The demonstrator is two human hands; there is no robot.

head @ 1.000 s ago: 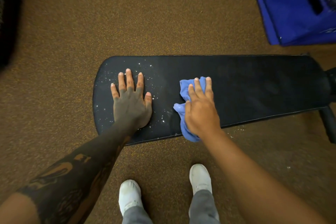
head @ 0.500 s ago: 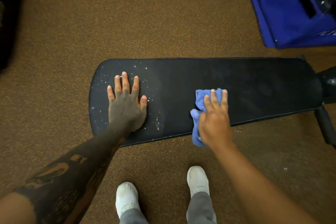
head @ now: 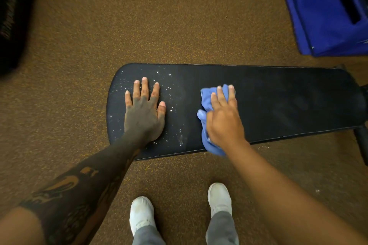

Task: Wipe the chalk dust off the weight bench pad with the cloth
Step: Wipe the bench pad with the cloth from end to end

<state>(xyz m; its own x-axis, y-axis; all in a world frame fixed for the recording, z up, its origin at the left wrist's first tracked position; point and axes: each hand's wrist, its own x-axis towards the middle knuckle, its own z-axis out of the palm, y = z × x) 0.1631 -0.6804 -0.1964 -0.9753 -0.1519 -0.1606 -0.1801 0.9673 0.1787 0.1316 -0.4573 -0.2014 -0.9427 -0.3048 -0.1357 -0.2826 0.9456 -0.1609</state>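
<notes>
The bench pad (head: 278, 105) lies on its frame above the brown floor (head: 139, 26), long axis running left to right across the view, rounded end to the left. The remaining chalk dust (head: 171, 93) is confined to the left part of the pad, as white specks scattered from the rounded end to a faint boundary just left of the cloth. The pad surface right of that boundary appears dark and clean.

The blue cloth (head: 207, 103) is bunched on the pad near its middle, its lower fold hanging over the near edge. The right hand (head: 225, 121) presses it down from above, fingers (head: 220, 95) extended and close together over the fabric, not curled into a grip. The dust therefore lies to the left of this hand, along the pad's long axis.

The left hand (head: 144, 113) rests flat on the dusted zone, fingers spread, holding nothing. It covers part of the area to be cleaned and sits between the cloth and the rounded end.

Judgement: the next stroke calls for leftward travel of the cloth along the long axis. The left hand is nearer the dust but carries no cloth; it probably needs lifting or shifting so the stroke can reach the specks around and under it.

Two white shoes (head: 141, 213) stand near the pad's front edge.
</notes>
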